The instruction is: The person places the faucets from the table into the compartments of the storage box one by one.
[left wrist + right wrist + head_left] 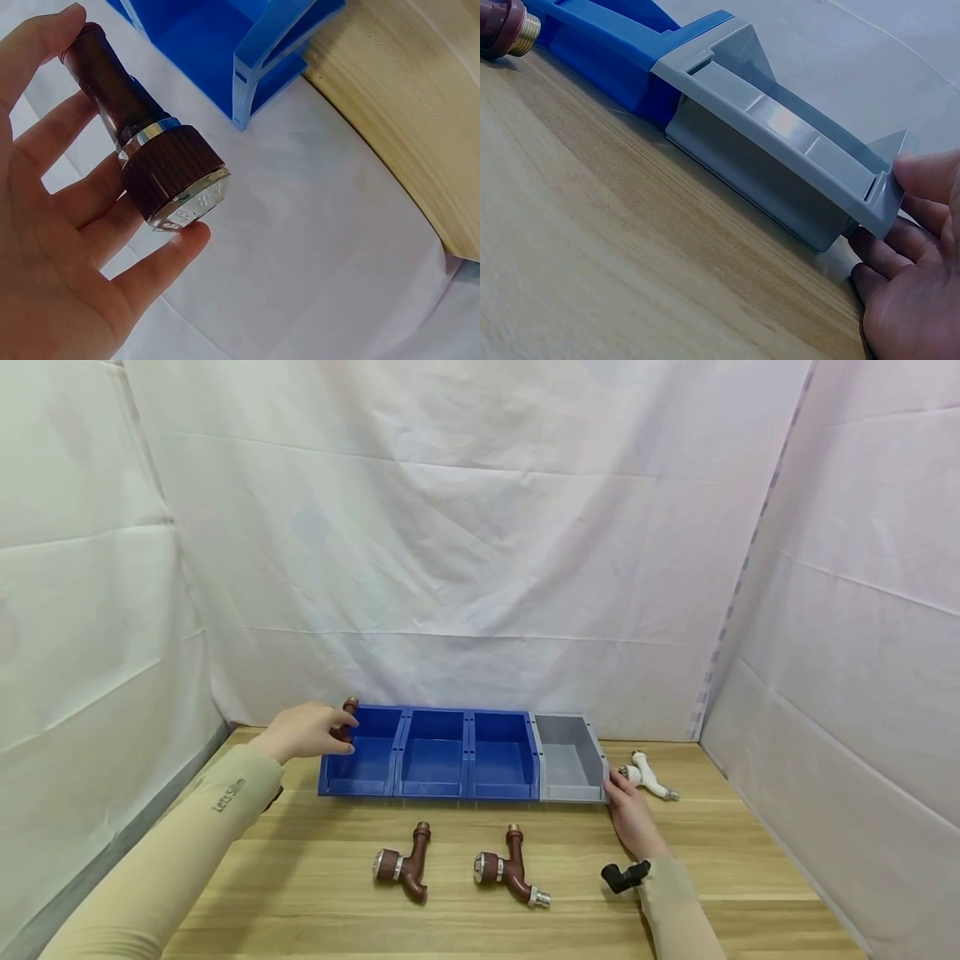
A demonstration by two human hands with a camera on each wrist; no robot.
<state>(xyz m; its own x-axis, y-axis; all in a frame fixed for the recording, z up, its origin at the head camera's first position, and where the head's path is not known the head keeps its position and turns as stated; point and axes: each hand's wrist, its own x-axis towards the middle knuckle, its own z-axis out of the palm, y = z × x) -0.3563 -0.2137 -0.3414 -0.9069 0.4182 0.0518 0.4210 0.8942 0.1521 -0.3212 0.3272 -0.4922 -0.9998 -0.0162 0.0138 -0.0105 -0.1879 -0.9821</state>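
Observation:
My left hand [303, 732] holds a dark brown faucet [165, 161] over the left end of the row of bins. In the left wrist view the thumb is at its pipe end, and the fingers lie along the body and ribbed knob. Beneath it is the leftmost blue bin [366, 772]. At the row's other end my right hand [636, 817] grips the front right corner of the grey bin [757, 161], thumb on the side wall and fingers under the rim. A white faucet [647, 777] lies on the table just beyond that hand.
Two more brown faucets lie on the wooden table [315, 893] in front of the bins: one with a plain spout [414, 868], one with a metal-tipped spout [513, 868]. A white curtain [450, 552] hangs close behind the row.

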